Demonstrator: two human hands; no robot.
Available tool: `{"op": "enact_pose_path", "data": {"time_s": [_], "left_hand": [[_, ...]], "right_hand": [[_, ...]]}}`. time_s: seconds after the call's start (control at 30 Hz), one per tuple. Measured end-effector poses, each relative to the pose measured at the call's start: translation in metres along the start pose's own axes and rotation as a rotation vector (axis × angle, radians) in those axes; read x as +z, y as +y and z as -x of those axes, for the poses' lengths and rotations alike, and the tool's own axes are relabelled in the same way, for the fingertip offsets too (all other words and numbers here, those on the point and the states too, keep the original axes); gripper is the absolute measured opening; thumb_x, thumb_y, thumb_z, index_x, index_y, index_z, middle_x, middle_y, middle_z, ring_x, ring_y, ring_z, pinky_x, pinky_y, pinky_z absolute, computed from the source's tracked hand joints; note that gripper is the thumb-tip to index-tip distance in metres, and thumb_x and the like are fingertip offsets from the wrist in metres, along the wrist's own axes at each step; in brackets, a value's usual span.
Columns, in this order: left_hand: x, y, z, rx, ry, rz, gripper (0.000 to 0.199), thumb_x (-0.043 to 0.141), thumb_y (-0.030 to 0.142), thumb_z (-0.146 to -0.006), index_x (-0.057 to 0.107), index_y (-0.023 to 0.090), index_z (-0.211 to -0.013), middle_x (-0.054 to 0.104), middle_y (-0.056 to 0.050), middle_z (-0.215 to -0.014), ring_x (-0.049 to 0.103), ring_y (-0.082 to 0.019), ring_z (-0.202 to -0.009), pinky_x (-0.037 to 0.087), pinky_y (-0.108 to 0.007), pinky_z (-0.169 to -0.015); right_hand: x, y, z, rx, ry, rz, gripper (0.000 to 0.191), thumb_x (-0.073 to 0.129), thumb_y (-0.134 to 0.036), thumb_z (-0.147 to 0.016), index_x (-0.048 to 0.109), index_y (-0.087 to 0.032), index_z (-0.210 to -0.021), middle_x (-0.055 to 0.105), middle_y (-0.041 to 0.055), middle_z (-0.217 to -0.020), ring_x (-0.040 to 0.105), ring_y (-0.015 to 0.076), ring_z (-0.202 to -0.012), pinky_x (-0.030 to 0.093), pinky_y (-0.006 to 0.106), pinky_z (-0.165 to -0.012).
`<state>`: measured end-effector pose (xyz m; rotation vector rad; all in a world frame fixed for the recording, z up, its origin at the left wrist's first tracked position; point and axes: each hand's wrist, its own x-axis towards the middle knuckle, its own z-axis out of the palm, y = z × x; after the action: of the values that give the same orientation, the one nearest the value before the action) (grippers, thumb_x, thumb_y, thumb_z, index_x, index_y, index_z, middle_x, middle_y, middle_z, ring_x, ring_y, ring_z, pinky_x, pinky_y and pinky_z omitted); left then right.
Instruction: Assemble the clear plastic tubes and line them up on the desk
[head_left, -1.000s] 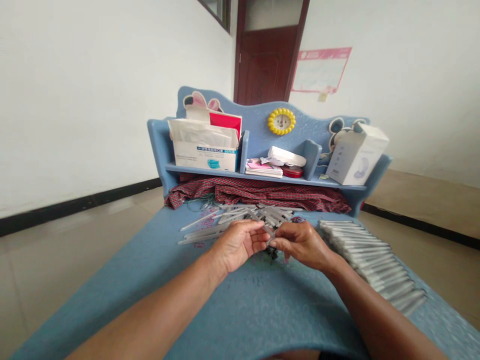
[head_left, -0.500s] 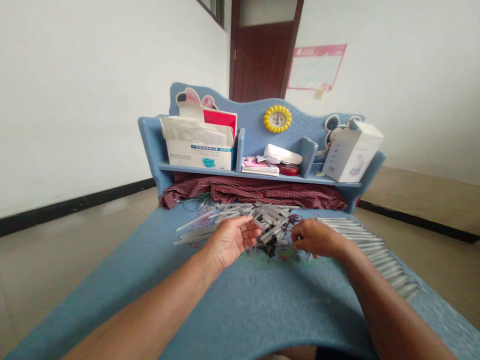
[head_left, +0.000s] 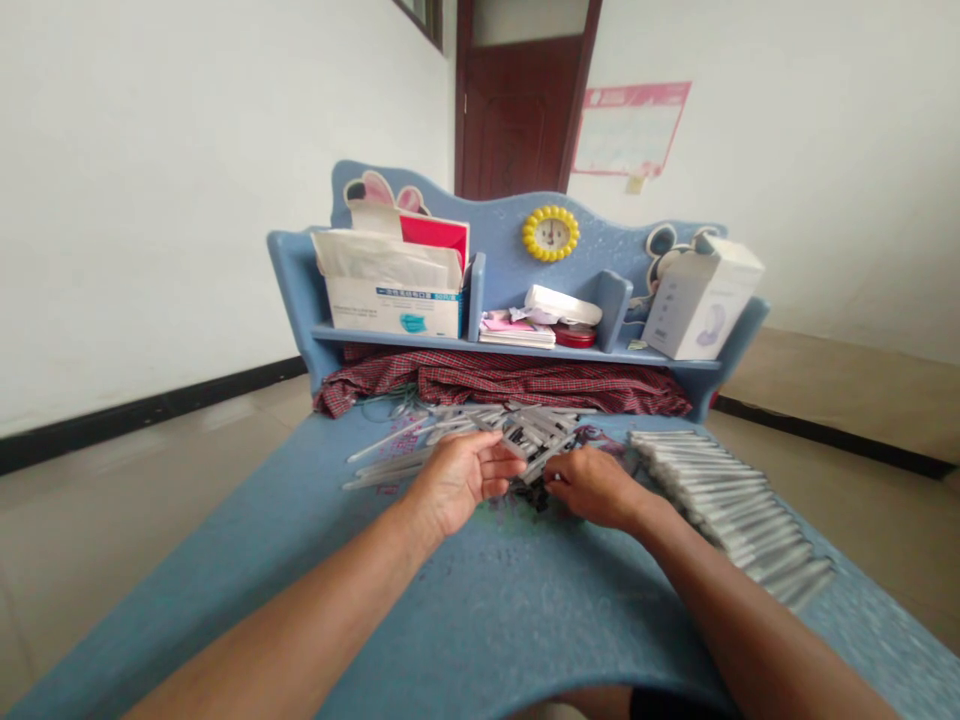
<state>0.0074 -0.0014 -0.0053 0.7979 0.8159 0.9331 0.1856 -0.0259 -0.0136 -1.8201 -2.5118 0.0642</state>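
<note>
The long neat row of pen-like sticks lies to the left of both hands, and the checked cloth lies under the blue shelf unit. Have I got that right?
Not quite: in the head view, the long neat row of pen-like sticks lies to the right of the right hand. The checked cloth does lie under the blue shelf unit.

Left white carton (head_left: 364, 302): Chinese print, "50" near line's end; pink-bordered poster (head_left: 632, 135), right white box (head_left: 697, 305): print too blurred.
</note>
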Motion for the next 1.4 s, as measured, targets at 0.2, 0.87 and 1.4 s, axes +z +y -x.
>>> {"op": "enact_pose_path", "data": {"time_s": [0.2,0.87,1.4], "left_hand": [[0.000,0.000,0.001,0.021,-0.033,-0.034,0.008,0.053,0.016,-0.075,0.056,0.011,-0.069,0.067,-0.008,-0.063,0.066,-0.019,-0.056,0.044,-0.019,-0.036],[-0.001,0.000,0.001,0.035,-0.042,-0.012,0.007,0.053,0.014,-0.076,0.055,0.011,-0.071,0.067,-0.007,-0.062,0.066,-0.018,-0.056,0.046,-0.020,-0.039],[0.004,0.001,0.009,-0.013,-0.134,0.036,0.012,0.052,0.016,-0.078,0.060,0.009,-0.072,0.067,-0.010,-0.060,0.064,-0.016,-0.052,0.046,-0.019,-0.041]], "right_hand": [[0.004,-0.007,-0.004,0.045,0.013,0.048,0.026,0.042,-0.028,-0.081,0.065,-0.018,-0.087,0.067,0.0117,-0.086,0.062,0.0224,-0.084,0.040,0.027,-0.066],[0.002,-0.005,0.001,-0.127,0.260,-1.063,0.008,0.046,-0.018,-0.070,0.050,-0.016,-0.076,0.054,-0.0047,-0.050,0.044,0.0073,-0.035,0.032,0.018,-0.037],[0.004,-0.026,0.006,-0.258,0.134,-1.774,0.016,0.060,-0.028,-0.072,0.052,-0.015,-0.077,0.064,0.0010,-0.056,0.048,0.0078,-0.029,0.034,0.016,-0.029]]}}
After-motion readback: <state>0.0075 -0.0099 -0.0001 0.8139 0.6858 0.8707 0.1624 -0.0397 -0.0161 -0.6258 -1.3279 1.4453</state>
